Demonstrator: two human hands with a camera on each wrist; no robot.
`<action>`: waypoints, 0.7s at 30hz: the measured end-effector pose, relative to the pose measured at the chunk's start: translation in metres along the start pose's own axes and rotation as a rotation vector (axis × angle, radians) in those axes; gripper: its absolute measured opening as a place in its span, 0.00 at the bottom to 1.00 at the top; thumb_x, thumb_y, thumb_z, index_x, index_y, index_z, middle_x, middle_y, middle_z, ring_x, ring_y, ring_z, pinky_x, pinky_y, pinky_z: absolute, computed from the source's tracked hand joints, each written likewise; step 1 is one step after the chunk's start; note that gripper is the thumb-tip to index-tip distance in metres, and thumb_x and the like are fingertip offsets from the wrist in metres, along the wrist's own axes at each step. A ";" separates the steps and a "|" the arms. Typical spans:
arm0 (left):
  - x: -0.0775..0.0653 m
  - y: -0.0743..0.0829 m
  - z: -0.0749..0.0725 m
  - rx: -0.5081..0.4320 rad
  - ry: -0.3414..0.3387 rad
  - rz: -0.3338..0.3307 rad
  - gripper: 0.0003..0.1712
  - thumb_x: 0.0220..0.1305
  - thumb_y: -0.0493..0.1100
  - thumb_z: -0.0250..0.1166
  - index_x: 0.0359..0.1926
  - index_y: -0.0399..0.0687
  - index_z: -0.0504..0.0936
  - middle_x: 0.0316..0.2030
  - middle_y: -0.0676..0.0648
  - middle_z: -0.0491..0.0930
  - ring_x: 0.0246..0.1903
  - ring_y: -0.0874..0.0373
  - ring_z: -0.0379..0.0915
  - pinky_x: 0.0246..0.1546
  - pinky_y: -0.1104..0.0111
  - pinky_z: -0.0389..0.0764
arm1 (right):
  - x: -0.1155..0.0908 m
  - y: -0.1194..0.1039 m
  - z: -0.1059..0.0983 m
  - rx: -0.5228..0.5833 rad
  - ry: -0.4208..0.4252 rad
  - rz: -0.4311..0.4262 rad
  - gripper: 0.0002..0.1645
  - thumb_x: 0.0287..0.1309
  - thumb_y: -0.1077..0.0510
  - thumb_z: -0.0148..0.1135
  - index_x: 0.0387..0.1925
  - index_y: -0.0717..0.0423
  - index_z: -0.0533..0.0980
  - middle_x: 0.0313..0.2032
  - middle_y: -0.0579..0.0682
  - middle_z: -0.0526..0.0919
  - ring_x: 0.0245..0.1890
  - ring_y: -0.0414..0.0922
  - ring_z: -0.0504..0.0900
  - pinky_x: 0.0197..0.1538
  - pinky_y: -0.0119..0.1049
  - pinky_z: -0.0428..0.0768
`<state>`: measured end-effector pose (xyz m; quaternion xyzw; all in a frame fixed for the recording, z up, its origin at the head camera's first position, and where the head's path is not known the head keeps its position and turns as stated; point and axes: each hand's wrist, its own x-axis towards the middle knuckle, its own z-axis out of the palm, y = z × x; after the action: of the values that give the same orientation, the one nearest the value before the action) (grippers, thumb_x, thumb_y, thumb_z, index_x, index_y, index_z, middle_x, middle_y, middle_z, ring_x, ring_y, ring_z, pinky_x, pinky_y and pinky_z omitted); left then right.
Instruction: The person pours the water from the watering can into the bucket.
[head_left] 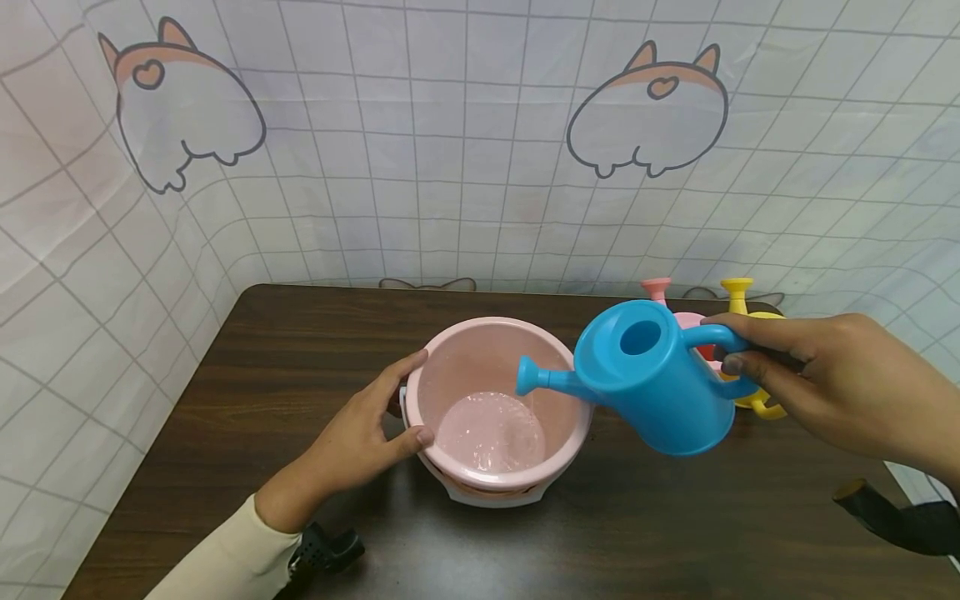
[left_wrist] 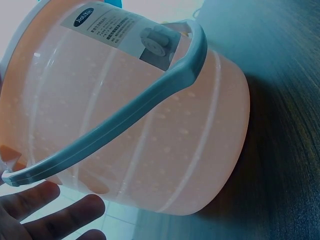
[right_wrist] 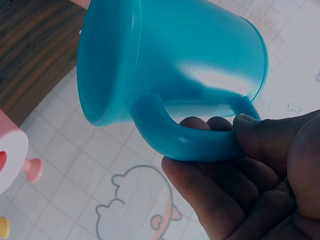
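A pink bucket (head_left: 491, 471) with a white handle stands on the table, a shallow layer of water in its bottom. My left hand (head_left: 360, 442) rests at its left rim, thumb and index fingertips touching the edge. In the left wrist view, other fingers (left_wrist: 75, 215) of that hand are loosely extended below the bucket's handle (left_wrist: 120, 125). My right hand (head_left: 840, 383) grips the handle of a blue watering can (head_left: 660, 392), which it holds raised right of the bucket. The can tilts slightly, its spout over the bucket opening; no stream is visible.
Behind the blue can, partly hidden, are a pink watering can (head_left: 657, 288) and a yellow watering can (head_left: 738, 292). The dark wooden table (head_left: 300, 350) backs onto a white gridded cloth (head_left: 465, 167). A black strap-like object (head_left: 900, 521) shows at the right edge.
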<state>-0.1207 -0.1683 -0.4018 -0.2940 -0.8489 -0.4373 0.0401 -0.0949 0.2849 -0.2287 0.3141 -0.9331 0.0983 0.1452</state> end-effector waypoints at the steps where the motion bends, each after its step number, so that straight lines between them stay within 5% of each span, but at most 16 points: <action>1: 0.000 0.000 0.000 0.001 -0.001 -0.001 0.51 0.67 0.72 0.61 0.80 0.57 0.55 0.53 0.48 0.77 0.43 0.59 0.79 0.46 0.52 0.79 | 0.000 0.000 0.000 0.000 0.000 -0.001 0.28 0.51 0.65 0.77 0.56 0.65 0.82 0.26 0.42 0.82 0.18 0.28 0.66 0.20 0.26 0.68; 16: 0.000 0.000 0.000 -0.003 0.000 -0.001 0.51 0.66 0.73 0.60 0.80 0.57 0.55 0.52 0.48 0.77 0.42 0.57 0.79 0.46 0.50 0.79 | 0.001 0.002 0.000 0.005 -0.002 0.002 0.28 0.51 0.67 0.77 0.56 0.66 0.82 0.30 0.45 0.86 0.18 0.28 0.66 0.20 0.26 0.67; 21: 0.000 -0.002 0.001 -0.002 -0.002 0.002 0.50 0.67 0.72 0.60 0.80 0.57 0.55 0.52 0.48 0.77 0.42 0.57 0.79 0.46 0.51 0.78 | 0.002 0.003 0.001 -0.019 -0.029 0.012 0.31 0.49 0.69 0.77 0.58 0.64 0.81 0.33 0.50 0.88 0.20 0.28 0.71 0.21 0.28 0.74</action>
<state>-0.1216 -0.1689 -0.4039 -0.2953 -0.8484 -0.4376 0.0393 -0.0982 0.2860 -0.2294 0.3086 -0.9378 0.0856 0.1342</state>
